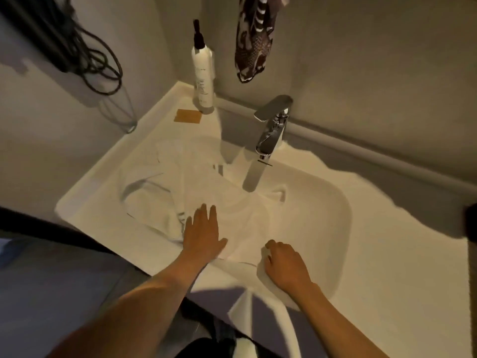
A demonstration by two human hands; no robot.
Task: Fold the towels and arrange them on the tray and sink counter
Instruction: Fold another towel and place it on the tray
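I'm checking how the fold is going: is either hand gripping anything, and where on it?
The right hand grips the white towel at its near edge; the left hand presses flat on it.

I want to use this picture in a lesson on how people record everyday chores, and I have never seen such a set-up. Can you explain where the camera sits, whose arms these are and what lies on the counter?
There is no machine here. One wide-angle camera is worn on a person's head and looks down, so the two bare arms are the wearer's own. The left hand lies flat, fingers straight, on a white towel spread across the sink. The right hand has curled fingers that grip the towel's near edge, which hangs over the counter front. Behind stand a chrome tap, a tall white bottle with a dark pump top, and a small tan card. A patterned cloth hangs on the wall.
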